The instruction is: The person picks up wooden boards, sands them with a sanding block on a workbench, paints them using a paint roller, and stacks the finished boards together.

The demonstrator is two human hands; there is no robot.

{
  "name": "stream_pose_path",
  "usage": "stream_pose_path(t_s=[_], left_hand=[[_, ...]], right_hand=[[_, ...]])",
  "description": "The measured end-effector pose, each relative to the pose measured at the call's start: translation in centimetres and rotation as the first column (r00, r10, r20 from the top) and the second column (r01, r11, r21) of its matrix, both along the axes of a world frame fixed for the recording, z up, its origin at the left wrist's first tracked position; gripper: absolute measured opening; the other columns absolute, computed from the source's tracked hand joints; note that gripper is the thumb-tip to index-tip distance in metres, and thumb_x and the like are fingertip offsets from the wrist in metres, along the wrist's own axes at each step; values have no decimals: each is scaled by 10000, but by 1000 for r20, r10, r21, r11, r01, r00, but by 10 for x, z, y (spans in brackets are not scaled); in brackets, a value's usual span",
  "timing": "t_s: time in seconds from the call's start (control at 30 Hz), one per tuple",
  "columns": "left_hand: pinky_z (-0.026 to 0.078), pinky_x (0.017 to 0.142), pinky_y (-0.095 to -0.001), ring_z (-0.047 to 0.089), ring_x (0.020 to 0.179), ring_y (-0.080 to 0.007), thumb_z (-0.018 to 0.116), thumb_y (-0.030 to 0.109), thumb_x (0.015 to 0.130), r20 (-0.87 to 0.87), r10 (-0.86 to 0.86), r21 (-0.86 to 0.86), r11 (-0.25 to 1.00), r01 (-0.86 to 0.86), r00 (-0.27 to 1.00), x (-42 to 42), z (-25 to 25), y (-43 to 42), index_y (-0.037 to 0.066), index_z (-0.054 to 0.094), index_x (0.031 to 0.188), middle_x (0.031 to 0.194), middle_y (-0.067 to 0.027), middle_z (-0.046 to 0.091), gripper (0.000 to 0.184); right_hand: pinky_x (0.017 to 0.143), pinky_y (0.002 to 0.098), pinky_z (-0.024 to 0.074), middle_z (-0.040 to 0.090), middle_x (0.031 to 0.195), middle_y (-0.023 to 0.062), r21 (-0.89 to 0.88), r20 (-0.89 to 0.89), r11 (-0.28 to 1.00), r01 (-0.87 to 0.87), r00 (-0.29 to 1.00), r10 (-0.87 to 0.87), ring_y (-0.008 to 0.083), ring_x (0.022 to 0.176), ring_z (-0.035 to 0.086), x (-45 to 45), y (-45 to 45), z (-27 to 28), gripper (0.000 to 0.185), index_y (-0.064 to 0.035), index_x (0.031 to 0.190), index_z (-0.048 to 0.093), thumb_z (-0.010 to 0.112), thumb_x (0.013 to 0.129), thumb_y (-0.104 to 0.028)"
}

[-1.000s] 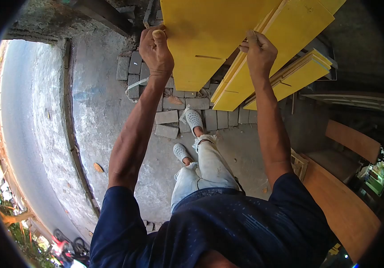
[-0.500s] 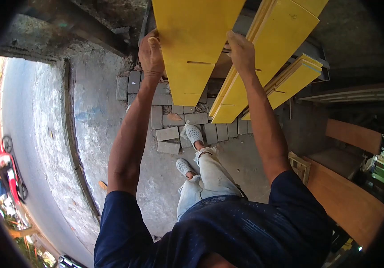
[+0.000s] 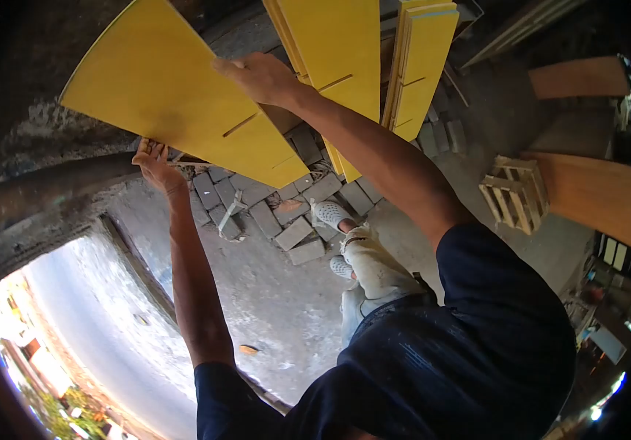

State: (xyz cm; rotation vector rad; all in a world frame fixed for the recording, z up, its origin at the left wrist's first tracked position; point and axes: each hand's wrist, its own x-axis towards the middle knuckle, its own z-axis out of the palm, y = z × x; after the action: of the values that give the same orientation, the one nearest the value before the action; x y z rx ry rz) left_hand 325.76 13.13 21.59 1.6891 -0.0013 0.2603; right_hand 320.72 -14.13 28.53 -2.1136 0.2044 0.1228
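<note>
**By the paved edge: 1 yellow panel in 2 hands**

Left hand (image 3: 158, 167) closed on the yellow panel (image 3: 176, 88) at its lower-left edge; right hand (image 3: 258, 77) gripping the opposite edge, thumb up front. Panel tilted above grey pavers (image 3: 264, 221); can't tell if its lower end bears on them. Beyond the right hand, 2 yellow stacks, near stack (image 3: 345, 45) and far stack (image 3: 422, 60), both unheld. Progress as seen: 1 panel apart from the stacks, not released; panels left in both, count unclear. Farther off, slatted crate (image 3: 512, 194).
</note>
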Motion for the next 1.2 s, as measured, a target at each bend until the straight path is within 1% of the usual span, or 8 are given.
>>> stream_pose_path(t_s=[0.2,0.37,0.9,1.0,1.1,1.13,1.17,1.2], left_hand=[[446,994,-490,571,1102,-277,162,829,871,-23,68,70,995,-66,997,12,-2,-4,-12,526,1323,1260,-176,562,1022],[440,987,-474,556,1120,-287,181,837,868,-26,79,75,994,-76,997,18,-3,-8,-29,517,1325,1266,-179,555,1035],[367,1092,-513,477,1263,-345,97,765,921,-54,68,127,990,-61,996,24,-8,-11,9,453,1384,1354,-200,502,955],[410,1070,-533,492,1254,-366,72,681,971,-12,118,165,980,-114,993,3,-8,-3,10,400,1410,1354,-227,488,866],[443,1028,-520,523,1189,-389,373,447,1043,-103,260,561,812,-160,960,-70,-22,49,-19,392,1402,1348,-243,458,588],[461,992,-498,527,1171,-386,463,353,1032,-71,196,797,600,-62,978,-113,-47,86,-54,479,1312,1320,-243,491,494],[484,918,-484,572,1085,-369,468,335,1032,-138,126,904,421,73,982,-163,-102,159,-92,574,1146,1200,-259,573,454],[491,819,-489,621,934,-360,438,375,1039,-197,149,914,385,126,969,-230,-143,206,-103,626,977,992,-281,633,517]], right_hand=[[852,457,493,687,989,279,109,153,990,85,983,-101,378,1005,665,11,1,-19,818,6,1163,674,358,930,-712],[940,426,476,652,1175,255,143,36,990,1,999,-6,375,1119,622,22,-6,-19,781,-48,1258,639,361,933,-702],[975,429,459,614,1248,260,244,102,968,-58,994,35,370,1181,588,38,-10,-44,786,-9,1303,590,407,929,-675],[1031,415,421,554,1347,246,306,185,946,110,968,-172,351,1246,544,17,-15,-45,772,10,1372,510,432,943,-626],[1104,413,360,486,1423,241,593,108,803,-59,994,-6,327,1326,474,-87,-27,-19,710,61,1399,447,507,960,-493],[1067,411,400,543,1361,217,463,42,883,-68,998,55,329,1259,519,-118,-7,-59,575,-19,1341,533,525,961,-450],[1110,409,354,495,1422,200,677,53,735,-33,999,-4,309,1335,455,-159,8,-89,606,-31,1380,501,553,952,-457],[1124,396,339,488,1429,201,573,-194,818,43,977,84,304,1363,430,-202,3,-112,617,-29,1387,495,617,926,-420]])
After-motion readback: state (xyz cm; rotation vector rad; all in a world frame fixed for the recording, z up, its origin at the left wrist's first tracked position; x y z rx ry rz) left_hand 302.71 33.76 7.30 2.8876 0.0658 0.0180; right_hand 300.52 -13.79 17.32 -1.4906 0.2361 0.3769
